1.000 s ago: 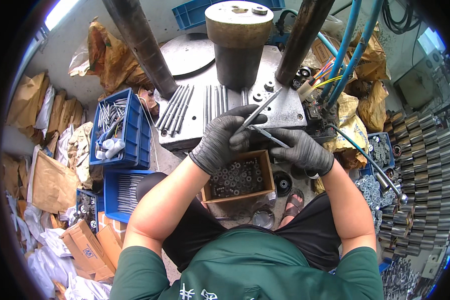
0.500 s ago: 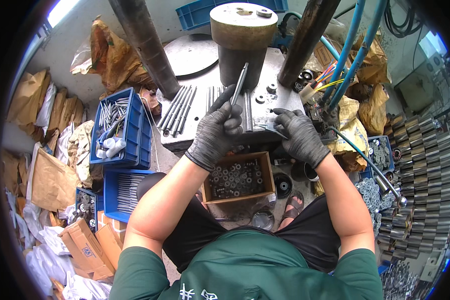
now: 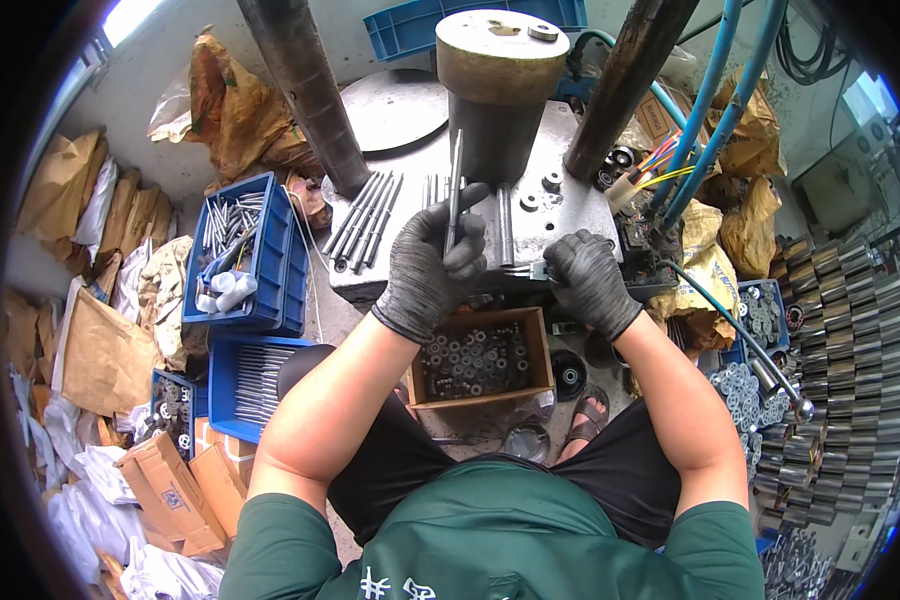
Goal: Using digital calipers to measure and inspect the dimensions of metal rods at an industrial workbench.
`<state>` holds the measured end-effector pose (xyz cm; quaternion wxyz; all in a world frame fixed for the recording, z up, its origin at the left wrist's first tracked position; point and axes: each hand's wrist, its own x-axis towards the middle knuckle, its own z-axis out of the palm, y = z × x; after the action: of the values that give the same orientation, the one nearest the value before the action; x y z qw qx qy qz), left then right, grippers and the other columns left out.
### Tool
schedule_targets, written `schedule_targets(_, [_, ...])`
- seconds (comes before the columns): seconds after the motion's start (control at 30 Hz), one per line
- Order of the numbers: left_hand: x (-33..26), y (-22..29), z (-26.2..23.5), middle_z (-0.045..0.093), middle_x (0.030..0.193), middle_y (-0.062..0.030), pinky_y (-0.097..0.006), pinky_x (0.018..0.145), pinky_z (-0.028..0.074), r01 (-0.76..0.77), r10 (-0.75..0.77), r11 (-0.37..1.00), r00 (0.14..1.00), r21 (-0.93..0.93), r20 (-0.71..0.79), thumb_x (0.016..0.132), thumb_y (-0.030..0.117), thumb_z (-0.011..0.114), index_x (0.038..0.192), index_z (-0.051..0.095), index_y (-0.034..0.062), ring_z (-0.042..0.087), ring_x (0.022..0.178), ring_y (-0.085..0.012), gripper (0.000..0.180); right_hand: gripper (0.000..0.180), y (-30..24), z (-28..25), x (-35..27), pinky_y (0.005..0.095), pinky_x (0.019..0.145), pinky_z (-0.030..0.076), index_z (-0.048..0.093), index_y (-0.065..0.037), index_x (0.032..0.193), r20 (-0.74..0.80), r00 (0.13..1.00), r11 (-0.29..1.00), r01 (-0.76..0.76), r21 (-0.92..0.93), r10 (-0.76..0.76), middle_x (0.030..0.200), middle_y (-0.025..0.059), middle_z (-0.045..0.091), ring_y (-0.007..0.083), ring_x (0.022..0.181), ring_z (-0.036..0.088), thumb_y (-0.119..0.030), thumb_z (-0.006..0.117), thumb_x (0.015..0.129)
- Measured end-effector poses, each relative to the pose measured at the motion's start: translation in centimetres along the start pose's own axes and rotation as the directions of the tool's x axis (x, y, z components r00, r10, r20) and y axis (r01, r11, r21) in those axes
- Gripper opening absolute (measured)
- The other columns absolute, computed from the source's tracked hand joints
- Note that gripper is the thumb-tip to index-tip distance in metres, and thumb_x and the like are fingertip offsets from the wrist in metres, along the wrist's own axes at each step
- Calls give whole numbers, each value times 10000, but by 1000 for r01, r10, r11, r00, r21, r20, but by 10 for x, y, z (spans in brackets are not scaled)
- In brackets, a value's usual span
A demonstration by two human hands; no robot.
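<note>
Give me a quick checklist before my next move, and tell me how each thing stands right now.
1. Rod gripped in the left hand: ok, pointing away from you.
2. Right hand empty: cannot tell; a metal piece shows at its fingertips.
3. Gloves on both hands: ok.
4. Spaced rods lying on the metal plate, left of the left hand: ok.
5. Closed footwear: not ok; the right foot wears an open sandal.

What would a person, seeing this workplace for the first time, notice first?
Probably the thick metal cylinder standing on the metal plate between two dark posts. In front of it, the gloved left hand holds a slim metal rod. At the right, many shiny metal pieces are stacked in rows.
</note>
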<state>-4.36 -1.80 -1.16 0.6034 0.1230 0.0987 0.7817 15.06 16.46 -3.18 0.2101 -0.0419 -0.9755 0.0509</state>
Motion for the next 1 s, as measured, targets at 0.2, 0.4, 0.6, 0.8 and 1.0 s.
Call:
schedule_targets(0.2, [1, -16, 23, 679, 1040, -97, -257, 571, 495, -1, 92, 959, 947, 283, -308, 994, 222, 559, 1378, 546, 14, 581, 680, -120, 437, 145, -17, -11, 4, 351, 729, 519, 595, -53, 942, 41, 848, 714, -471, 519, 529, 818, 121, 627, 204, 744, 623, -12, 682, 834])
schedule_targets(0.4, [0, -41, 16, 668, 966, -72, -195, 536, 467, 93, 155, 698, 948, 710, -277, 941, 97, 664, 1178, 583, 56, 559, 622, -80, 253, 216, -30, -20, 4, 284, 786, 536, 616, -38, 1043, 154, 755, 218, -368, 904, 637, 886, 14, 663, 111, 831, 630, -37, 736, 863])
schedule_targets(0.6, [-2, -61, 23, 619, 845, 9, -221, 579, 483, 89, 188, 423, 965, 902, -183, 961, 148, 709, 1134, 614, 76, 546, 648, -56, 210, 212, -49, -29, 5, 292, 785, 544, 624, -24, 1061, 209, 743, 90, -340, 936, 636, 907, 28, 672, 122, 834, 638, -34, 726, 875])
schedule_targets(0.8, [2, -60, 20, 621, 800, 10, -220, 582, 480, 138, 118, 490, 968, 861, -223, 955, 144, 709, 1119, 616, 54, 566, 655, -63, 209, 219, -48, -38, 0, 307, 721, 537, 621, -34, 1052, 58, 821, 541, -426, 725, 568, 900, 71, 684, 125, 821, 646, -61, 731, 864])
schedule_targets(1.0, [5, -59, 16, 622, 800, 6, -212, 578, 469, 231, 88, 421, 952, 877, -293, 937, 120, 680, 1086, 623, 43, 570, 658, -61, 177, 180, -52, -32, 0, 388, 676, 519, 597, -59, 968, -218, 897, 812, -216, 542, 384, 825, 123, 617, 292, 741, 637, -28, 709, 830])
